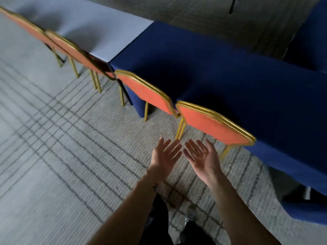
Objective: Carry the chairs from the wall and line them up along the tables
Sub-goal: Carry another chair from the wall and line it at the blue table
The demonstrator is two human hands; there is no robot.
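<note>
Both hands are empty: left hand (166, 152) and right hand (200, 152) are spread, palms up, just short of the nearest chair (212, 124), touching nothing. Four chairs (146, 93) stand in a row, backs outward, against the dark blue desk (230, 76) and a paler desk (97, 27) far left, judged placed for seating. A grey lined carpet (62, 138) covers the floor.
</note>
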